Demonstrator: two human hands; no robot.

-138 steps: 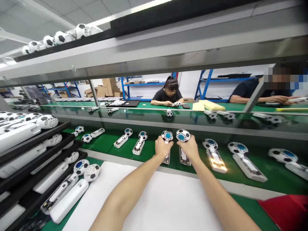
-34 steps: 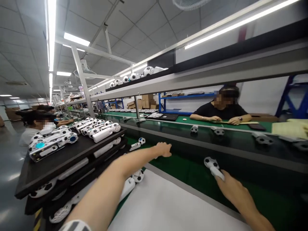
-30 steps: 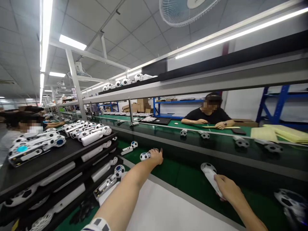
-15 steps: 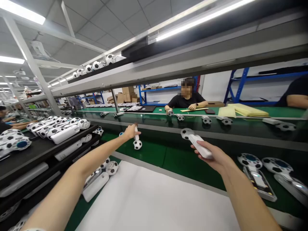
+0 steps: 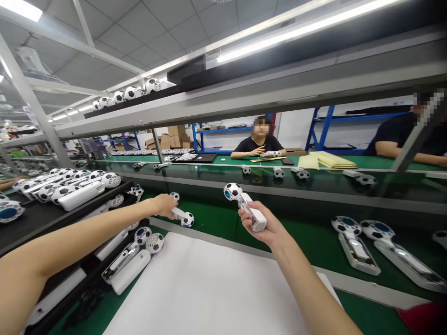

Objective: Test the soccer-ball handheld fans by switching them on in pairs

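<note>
Over belt [image 5: 209, 223], hands [image 5: 164, 204] [image 5: 256, 223] w/ units [image 5: 181, 217] [image 5: 249, 211] (blk rack [image 5: 38, 230] left)

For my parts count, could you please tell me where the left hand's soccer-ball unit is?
In the head view, the soccer-ball unit is held in the left hand above the green belt, left of the right hand and its unit.

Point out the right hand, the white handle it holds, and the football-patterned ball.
right hand [image 5: 265, 232], head view, on the palm
white handle [image 5: 259, 223], head view, on its lower end
football-patterned ball [image 5: 232, 191], head view, on its middle
</note>
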